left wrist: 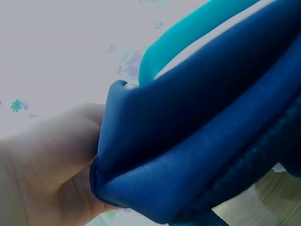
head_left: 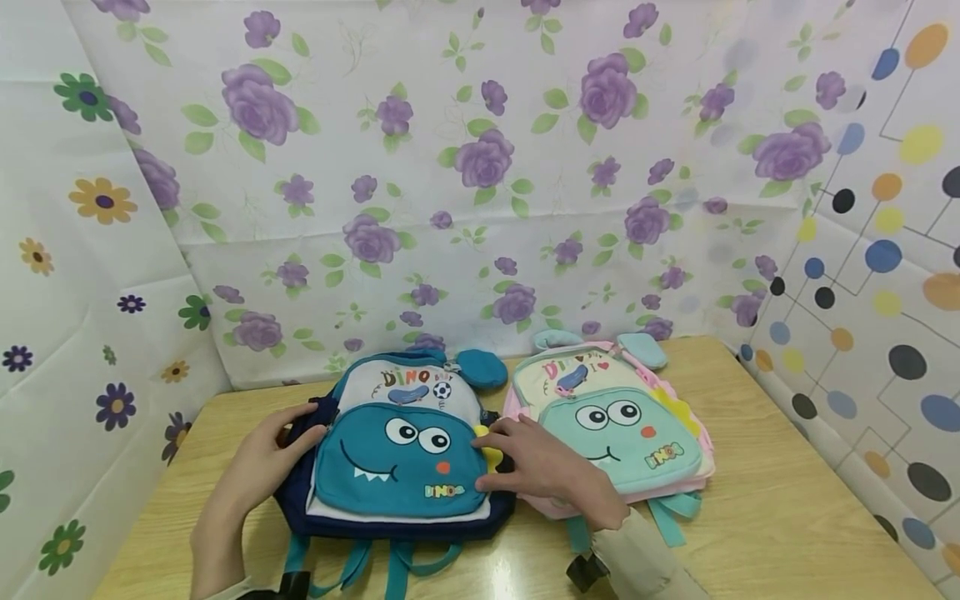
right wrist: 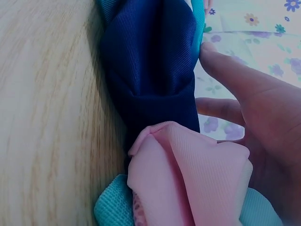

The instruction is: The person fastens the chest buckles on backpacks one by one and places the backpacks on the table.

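A blue dinosaur backpack (head_left: 397, 450) lies front up on the table, its teal pocket showing eyes and a toothy mouth. My left hand (head_left: 258, 462) grips its left side, thumb by the pocket's edge; in the left wrist view the navy side panel (left wrist: 155, 122) hides the fingertips. At the opposite side, my right hand (head_left: 536, 462) touches the blue backpack with thumb and fingers spread, lying between the two bags. Just right of it is a pink and mint dinosaur backpack (head_left: 626, 442), whose pink edge (right wrist: 202, 174) partly covers the right hand in the right wrist view.
Both bags rest on a wooden table (head_left: 780, 467). Teal straps (head_left: 397, 567) trail toward the front edge. A flowered cloth (head_left: 450, 208) hangs behind, and a dotted cloth (head_left: 885, 333) stands along the right side.
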Demonstrator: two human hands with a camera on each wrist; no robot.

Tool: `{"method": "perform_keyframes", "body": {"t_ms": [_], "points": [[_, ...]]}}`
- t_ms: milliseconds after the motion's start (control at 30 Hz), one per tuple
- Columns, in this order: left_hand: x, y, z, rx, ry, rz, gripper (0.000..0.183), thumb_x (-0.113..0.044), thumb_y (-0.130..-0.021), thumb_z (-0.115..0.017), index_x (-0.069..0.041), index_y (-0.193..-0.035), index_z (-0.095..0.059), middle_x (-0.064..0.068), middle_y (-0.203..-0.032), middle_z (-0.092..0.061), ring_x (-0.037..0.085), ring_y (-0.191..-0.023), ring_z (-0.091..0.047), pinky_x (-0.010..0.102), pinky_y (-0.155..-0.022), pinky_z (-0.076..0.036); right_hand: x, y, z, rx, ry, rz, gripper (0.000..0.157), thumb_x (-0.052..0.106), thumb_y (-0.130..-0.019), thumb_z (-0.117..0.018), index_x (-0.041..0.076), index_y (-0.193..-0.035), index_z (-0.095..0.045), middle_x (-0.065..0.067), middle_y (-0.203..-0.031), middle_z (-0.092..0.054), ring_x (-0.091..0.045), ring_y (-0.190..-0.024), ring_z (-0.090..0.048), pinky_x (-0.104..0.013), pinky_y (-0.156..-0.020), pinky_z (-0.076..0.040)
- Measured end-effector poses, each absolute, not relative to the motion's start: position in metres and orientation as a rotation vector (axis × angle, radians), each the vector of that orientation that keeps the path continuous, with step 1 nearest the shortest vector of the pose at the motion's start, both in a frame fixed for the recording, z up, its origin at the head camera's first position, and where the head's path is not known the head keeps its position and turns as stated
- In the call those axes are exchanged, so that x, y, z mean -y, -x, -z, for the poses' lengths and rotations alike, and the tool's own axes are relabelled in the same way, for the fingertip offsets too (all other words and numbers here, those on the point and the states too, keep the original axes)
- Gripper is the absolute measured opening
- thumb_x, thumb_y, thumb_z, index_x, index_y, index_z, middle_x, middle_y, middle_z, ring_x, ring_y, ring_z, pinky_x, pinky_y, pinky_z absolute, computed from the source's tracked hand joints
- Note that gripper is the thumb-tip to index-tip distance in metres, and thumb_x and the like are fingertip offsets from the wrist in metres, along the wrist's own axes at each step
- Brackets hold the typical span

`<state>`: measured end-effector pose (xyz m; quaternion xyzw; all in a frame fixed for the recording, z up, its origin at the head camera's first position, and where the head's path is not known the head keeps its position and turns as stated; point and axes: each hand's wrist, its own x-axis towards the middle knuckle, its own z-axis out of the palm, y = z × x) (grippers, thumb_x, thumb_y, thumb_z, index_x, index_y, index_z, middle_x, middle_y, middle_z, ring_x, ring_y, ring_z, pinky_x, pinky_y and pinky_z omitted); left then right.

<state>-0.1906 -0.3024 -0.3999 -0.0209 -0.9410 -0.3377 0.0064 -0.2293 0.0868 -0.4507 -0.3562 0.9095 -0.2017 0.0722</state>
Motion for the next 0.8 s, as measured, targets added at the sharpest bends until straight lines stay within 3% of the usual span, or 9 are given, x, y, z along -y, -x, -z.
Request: {"method": "perform_keyframes", "body": {"t_ms": [133, 333, 400, 500, 633, 733, 800], "points": [[0.301, 0.188, 0.396, 2.929, 0.021, 1.086, 0.069, -0.058, -0.097, -0.053, -0.016, -0.151, -0.044, 0.021, -0.143, -0.049, 0.032, -0.112, -0.057, 0.047, -0.091, -0.048, -0.086, 0.229, 0.450, -2.726, 1.056, 0.609, 0.065, 0.065, -0.089, -0.059, 0.028, -0.143, -0.055, -0.002, -0.140, -0.053, -0.021, -0.130, -0.051, -0.047, -0.113, -0.037], [0.300, 0.184, 0.390, 2.864, 0.023, 1.203, 0.069, -0.058, -0.096, -0.054, -0.021, -0.153, -0.040, 0.019, -0.152, -0.042, 0.037, -0.126, -0.051, 0.058, -0.099, -0.044, -0.087, 0.229, 0.449, -2.719, 1.079, 0.600, 0.065, 0.063, -0.090, -0.060, 0.026, -0.143, -0.055, -0.003, -0.140, -0.054, -0.021, -0.131, -0.051, -0.051, -0.121, -0.024], [0.300, 0.184, 0.388, 2.842, 0.035, 1.229, 0.068, -0.056, -0.097, -0.055, -0.022, -0.153, -0.039, 0.018, -0.151, -0.044, 0.037, -0.127, -0.051, 0.056, -0.100, -0.044, -0.087, 0.229, 0.450, -2.721, 1.086, 0.589, 0.066, 0.064, -0.090, -0.059, 0.026, -0.144, -0.054, -0.003, -0.141, -0.053, -0.022, -0.133, -0.050, -0.052, -0.122, -0.021], [0.299, 0.182, 0.387, 2.816, 0.064, 1.250, 0.066, -0.053, -0.097, -0.056, -0.023, -0.154, -0.038, 0.016, -0.149, -0.047, 0.034, -0.127, -0.052, 0.036, -0.097, -0.047, -0.087, 0.229, 0.450, -2.720, 1.098, 0.585, 0.066, 0.065, -0.091, -0.058, 0.026, -0.144, -0.053, -0.004, -0.143, -0.053, -0.023, -0.135, -0.049, -0.053, -0.122, -0.019], [0.298, 0.181, 0.386, 2.752, 0.132, 1.327, 0.061, -0.047, -0.100, -0.055, -0.025, -0.154, -0.038, 0.014, -0.154, -0.042, 0.035, -0.133, -0.049, 0.010, -0.088, -0.043, -0.087, 0.230, 0.452, -2.723, 1.117, 0.595, 0.066, 0.064, -0.091, -0.057, 0.025, -0.144, -0.054, -0.005, -0.143, -0.054, -0.024, -0.136, -0.049, -0.055, -0.122, -0.018], [0.296, 0.179, 0.384, 2.686, 0.188, 1.389, 0.056, -0.039, -0.102, -0.055, -0.026, -0.154, -0.038, 0.012, -0.157, -0.038, 0.034, -0.138, -0.044, 0.005, -0.089, -0.041, -0.086, 0.230, 0.453, -2.726, 1.125, 0.597, 0.066, 0.064, -0.091, -0.058, 0.024, -0.144, -0.054, -0.005, -0.143, -0.054, -0.023, -0.136, -0.049, -0.055, -0.122, -0.017], [0.294, 0.178, 0.382, 2.641, 0.221, 1.419, 0.053, -0.034, -0.103, -0.055, -0.028, -0.153, -0.038, 0.008, -0.159, -0.036, 0.026, -0.140, -0.043, 0.005, -0.091, -0.041, -0.086, 0.229, 0.454, -2.728, 1.128, 0.592, 0.065, 0.064, -0.091, -0.058, 0.025, -0.144, -0.054, -0.005, -0.143, -0.054, -0.022, -0.137, -0.048, -0.055, -0.122, -0.016]]}}
